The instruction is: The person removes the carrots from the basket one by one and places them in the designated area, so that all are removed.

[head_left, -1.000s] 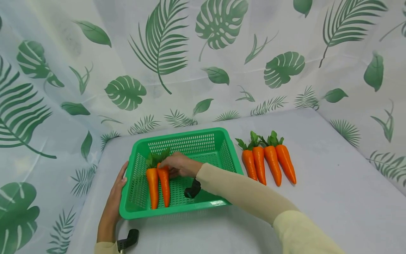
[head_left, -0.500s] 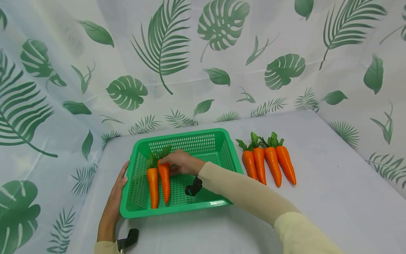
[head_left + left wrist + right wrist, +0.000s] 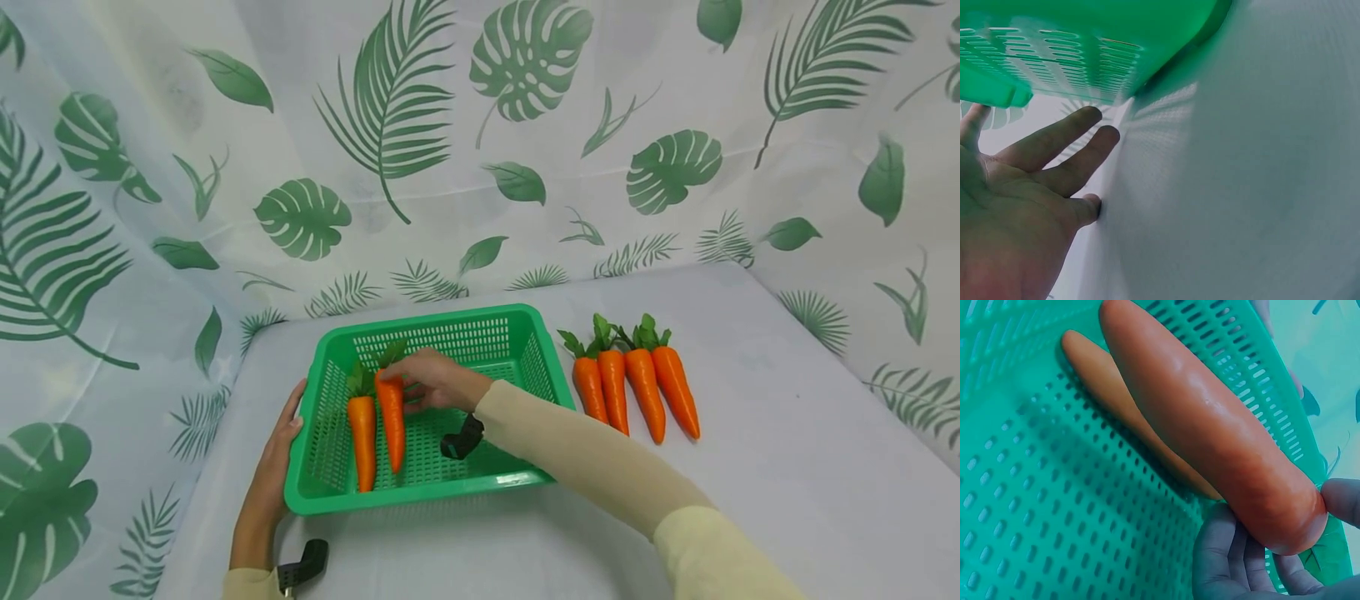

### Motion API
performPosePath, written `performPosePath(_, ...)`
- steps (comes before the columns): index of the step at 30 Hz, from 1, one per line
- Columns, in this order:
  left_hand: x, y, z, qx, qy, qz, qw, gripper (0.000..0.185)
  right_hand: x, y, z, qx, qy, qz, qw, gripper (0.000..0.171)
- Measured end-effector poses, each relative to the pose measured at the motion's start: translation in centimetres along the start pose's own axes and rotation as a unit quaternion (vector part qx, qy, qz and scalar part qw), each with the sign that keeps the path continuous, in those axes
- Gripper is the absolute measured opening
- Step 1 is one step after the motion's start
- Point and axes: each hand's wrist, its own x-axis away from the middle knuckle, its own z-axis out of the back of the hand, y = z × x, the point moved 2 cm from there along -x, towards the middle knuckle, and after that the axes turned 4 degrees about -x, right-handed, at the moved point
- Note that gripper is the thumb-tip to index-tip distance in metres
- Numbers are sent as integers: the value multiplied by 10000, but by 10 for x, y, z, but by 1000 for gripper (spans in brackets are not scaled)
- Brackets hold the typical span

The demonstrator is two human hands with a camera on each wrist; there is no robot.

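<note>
A green slotted basket (image 3: pixel 420 495) sits on the table with two orange carrots in it. My right hand (image 3: pixel 422 385) pinches the leafy end of the right-hand carrot (image 3: pixel 392 423); it lies beside the other carrot (image 3: pixel 363 442). In the right wrist view my fingers (image 3: pixel 1229 562) curl under the thick end of the held carrot (image 3: pixel 1210 431), and the second carrot (image 3: pixel 1107 390) lies behind it on the basket floor (image 3: pixel 1022 519). My left hand (image 3: pixel 281 433) rests with straight fingers against the basket's left wall (image 3: pixel 1085 37); in the left wrist view this hand (image 3: pixel 1029 187) is flat on the table.
Several more carrots (image 3: pixel 637 387) lie in a row on the grey table (image 3: pixel 787 467) just right of the basket. Leaf-print cloth (image 3: pixel 420 150) walls in the back and both sides. A black strap clip (image 3: pixel 303 567) shows by my left wrist.
My right hand has drawn the held carrot slightly toward the basket's far side, its tip a little higher. The left hand and basket have stayed put.
</note>
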Motion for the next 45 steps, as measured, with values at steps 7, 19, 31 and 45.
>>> performPosePath(7, 0, 0, 0, -33, -15, 45, 10000, 58, 3, -2, 2, 60, -60, 59, 9999, 22)
performPosePath(19, -1, -2, 0, -38, -25, 1, 10000, 58, 9, -6, 5, -20, -130, 160, 9998, 14)
performPosePath(31, -1, 0, 0, -19, 11, 51, 10000, 58, 16, -15, 10, 98, -115, 271, 9995, 19)
performPosePath(45, 0, 2, -2, 115, -53, -164, 9998, 59, 28, -27, 23, 37, -177, 381, 9991, 15)
